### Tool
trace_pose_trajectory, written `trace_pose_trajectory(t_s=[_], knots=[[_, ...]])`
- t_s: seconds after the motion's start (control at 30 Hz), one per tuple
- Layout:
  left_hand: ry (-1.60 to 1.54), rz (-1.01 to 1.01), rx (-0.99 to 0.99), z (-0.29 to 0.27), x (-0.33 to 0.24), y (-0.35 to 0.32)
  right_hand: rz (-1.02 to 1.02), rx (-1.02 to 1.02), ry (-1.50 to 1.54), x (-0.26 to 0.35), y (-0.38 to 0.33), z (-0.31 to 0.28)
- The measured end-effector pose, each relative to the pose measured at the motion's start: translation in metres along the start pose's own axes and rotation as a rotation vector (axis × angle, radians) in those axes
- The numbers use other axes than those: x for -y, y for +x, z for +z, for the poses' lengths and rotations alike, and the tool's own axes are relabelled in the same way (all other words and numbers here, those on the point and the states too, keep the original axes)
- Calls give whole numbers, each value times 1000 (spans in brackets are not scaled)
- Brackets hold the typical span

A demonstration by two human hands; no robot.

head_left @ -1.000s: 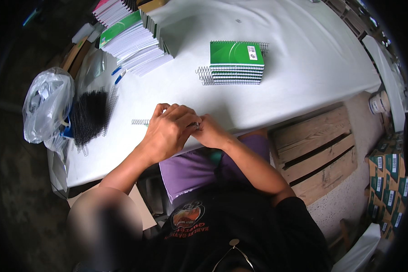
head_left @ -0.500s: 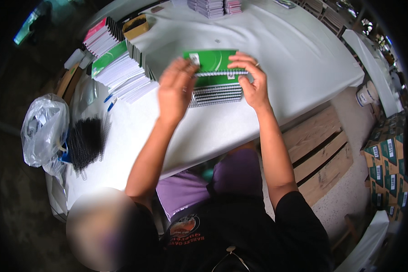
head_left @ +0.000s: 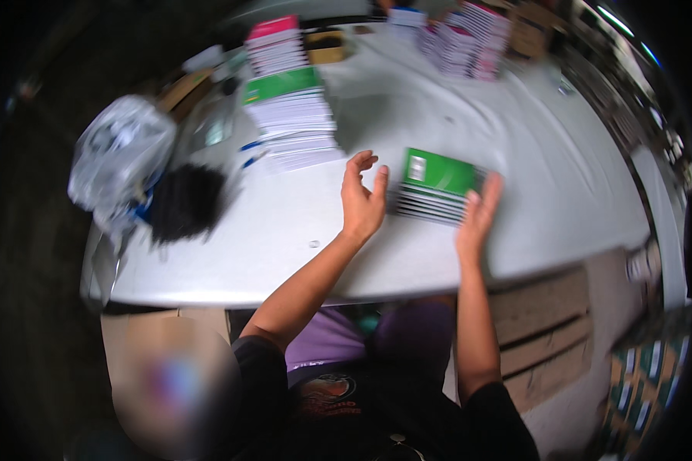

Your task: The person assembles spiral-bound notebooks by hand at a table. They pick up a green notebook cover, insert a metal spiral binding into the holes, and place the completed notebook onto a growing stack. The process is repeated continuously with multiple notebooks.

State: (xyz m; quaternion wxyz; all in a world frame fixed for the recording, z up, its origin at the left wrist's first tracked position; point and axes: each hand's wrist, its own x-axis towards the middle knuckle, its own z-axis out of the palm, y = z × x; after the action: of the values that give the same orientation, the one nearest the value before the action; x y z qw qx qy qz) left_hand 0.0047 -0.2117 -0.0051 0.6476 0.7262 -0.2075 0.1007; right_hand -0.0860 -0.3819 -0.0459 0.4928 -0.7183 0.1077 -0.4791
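A small stack of spiral notebooks with a green cover (head_left: 438, 183) lies on the white table (head_left: 300, 238) in front of me. My left hand (head_left: 361, 198) hovers just left of the stack, fingers apart, holding nothing. On the stack's right, near edge is my right hand (head_left: 478, 215), fingers spread, touching or nearly touching it. The picture is blurred by motion.
A tall pile of white, green and pink notebooks (head_left: 288, 107) stands at the back left, more piles (head_left: 461, 34) at the far edge. A clear plastic bag (head_left: 119, 157) and a bundle of black spirals (head_left: 184, 201) lie at the left. Wooden pallets (head_left: 542, 338) sit beside my right arm.
My hands went from the near table edge out to the green stack, laid something on it, and now draw back open. The view has swung toward the stack.
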Motion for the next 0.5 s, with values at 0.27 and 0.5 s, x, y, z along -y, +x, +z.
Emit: trace_pose_trajectory(t_s=[0.27, 0.5], knots=[[1316, 142, -582, -273, -5, 59, -71, 24, 55, 57, -80, -10], [841, -709, -246, -439, 95, 68, 470, 769, 469, 88, -110, 123]])
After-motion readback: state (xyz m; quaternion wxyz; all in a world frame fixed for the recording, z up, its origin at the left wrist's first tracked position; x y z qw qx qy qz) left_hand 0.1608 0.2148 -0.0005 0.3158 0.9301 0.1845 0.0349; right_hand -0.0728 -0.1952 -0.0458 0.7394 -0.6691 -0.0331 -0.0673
